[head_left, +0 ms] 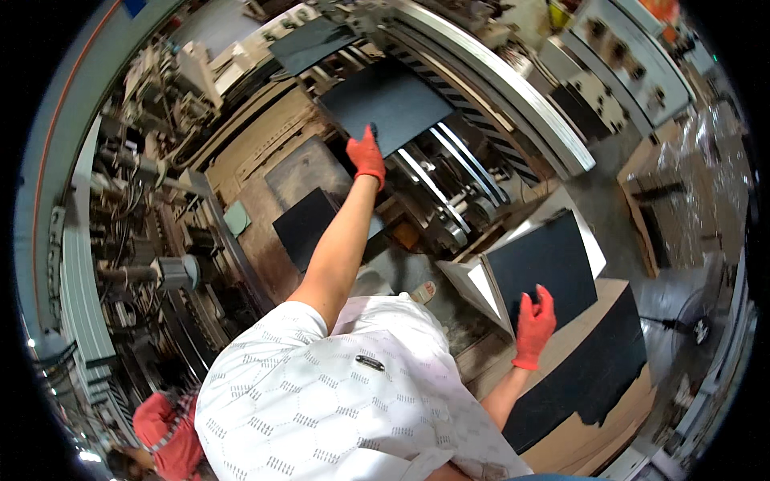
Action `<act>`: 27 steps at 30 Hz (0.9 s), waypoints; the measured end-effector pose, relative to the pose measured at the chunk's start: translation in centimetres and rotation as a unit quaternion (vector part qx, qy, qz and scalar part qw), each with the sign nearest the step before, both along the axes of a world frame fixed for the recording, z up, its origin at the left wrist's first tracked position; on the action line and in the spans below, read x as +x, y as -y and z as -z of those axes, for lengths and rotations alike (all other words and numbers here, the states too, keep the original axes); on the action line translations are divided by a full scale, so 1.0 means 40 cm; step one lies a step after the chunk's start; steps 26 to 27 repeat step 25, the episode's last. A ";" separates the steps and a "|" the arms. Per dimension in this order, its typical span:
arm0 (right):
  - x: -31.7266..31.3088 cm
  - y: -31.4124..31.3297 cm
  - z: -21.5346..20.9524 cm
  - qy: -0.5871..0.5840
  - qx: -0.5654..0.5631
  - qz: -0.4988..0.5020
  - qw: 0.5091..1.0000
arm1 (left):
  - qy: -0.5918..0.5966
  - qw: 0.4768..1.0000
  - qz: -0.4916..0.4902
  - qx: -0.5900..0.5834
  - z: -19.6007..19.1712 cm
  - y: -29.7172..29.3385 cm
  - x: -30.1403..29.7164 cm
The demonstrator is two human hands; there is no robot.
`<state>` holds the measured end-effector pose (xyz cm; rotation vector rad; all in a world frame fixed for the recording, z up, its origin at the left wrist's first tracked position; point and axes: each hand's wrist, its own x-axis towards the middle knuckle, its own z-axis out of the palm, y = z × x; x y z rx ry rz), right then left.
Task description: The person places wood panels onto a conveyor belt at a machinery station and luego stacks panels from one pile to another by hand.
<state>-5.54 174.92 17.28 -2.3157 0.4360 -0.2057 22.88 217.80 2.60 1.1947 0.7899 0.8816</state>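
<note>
My left hand [366,156], in a red glove, is at the near edge of a flat dark panel [393,100] that lies across the machine's rails. It appears closed on that edge, though some fingers are hidden. My right hand [535,327], also red-gloved, is above or lightly on a second dark panel [549,260] to the right. Its fingers are apart and hold nothing; whether they touch the surface I cannot tell. That panel lies on top of a stack with pale sides. Another dark board [307,227] rests on the machine bed, beside my left forearm.
Beyond the first panel lies another dark sheet [313,44]. A long metal beam [513,92] and a striped strip border the rails. Torn black sheeting [573,385] covers brown board at lower right. A wrapped carton [682,192] stands farther right. Another person [164,433] in red is at lower left.
</note>
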 end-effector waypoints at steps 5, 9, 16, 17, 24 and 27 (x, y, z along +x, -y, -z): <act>0.115 -0.271 0.002 -0.063 0.227 -0.161 0.958 | -0.045 0.990 0.129 -0.027 0.047 -0.047 -0.044; 0.231 -0.496 0.038 -0.143 0.352 -0.256 0.889 | -0.058 0.906 0.351 -0.229 0.152 -0.078 -0.307; 0.519 -0.801 0.159 -0.213 0.503 -0.168 0.821 | -0.428 0.843 0.316 -0.078 0.574 -0.307 -0.889; 0.555 -0.824 0.174 -0.230 0.538 -0.158 0.795 | -0.506 0.831 0.227 -0.049 0.612 -0.318 -0.950; 0.654 -0.893 0.293 -0.164 0.445 -0.051 0.879 | -0.469 0.859 0.060 -0.194 0.800 -0.511 -1.090; 0.668 -0.888 0.283 -0.176 0.398 -0.051 0.899 | -0.472 0.847 0.028 -0.244 0.805 -0.563 -1.048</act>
